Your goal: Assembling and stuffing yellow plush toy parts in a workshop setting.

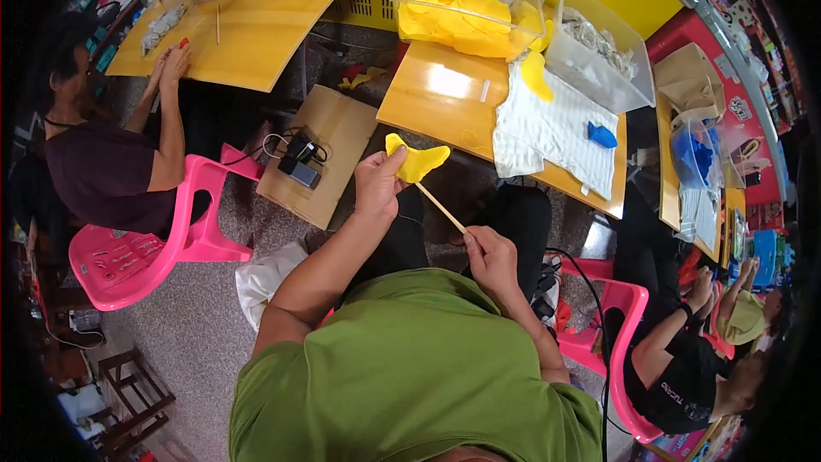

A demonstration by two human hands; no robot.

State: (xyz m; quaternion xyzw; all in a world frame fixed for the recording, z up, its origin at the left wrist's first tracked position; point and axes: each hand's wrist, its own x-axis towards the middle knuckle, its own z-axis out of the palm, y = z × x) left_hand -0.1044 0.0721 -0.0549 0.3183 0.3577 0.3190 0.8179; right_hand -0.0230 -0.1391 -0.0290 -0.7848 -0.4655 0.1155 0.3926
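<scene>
Left hand (379, 181): raised over the lap, fingers closed on a yellow fabric piece (414, 160), which sticks up and right from the grip, in the air just short of the near edge of the wooden table (445, 98). Right hand (490, 257): lower and nearer the body, pinched shut on the near end of a thin wooden stick (441, 208). Stick slanted up-left, its far end at the underside of the yellow piece. On the table: a white cloth (547, 133) at the right side, a small blue piece (602, 134) on it, a clear bin of yellow pieces (462, 13) at the far edge, another clear bin (599, 51) at the far right corner. Co-workers seated on pink chairs (141, 244) to both sides.
</scene>
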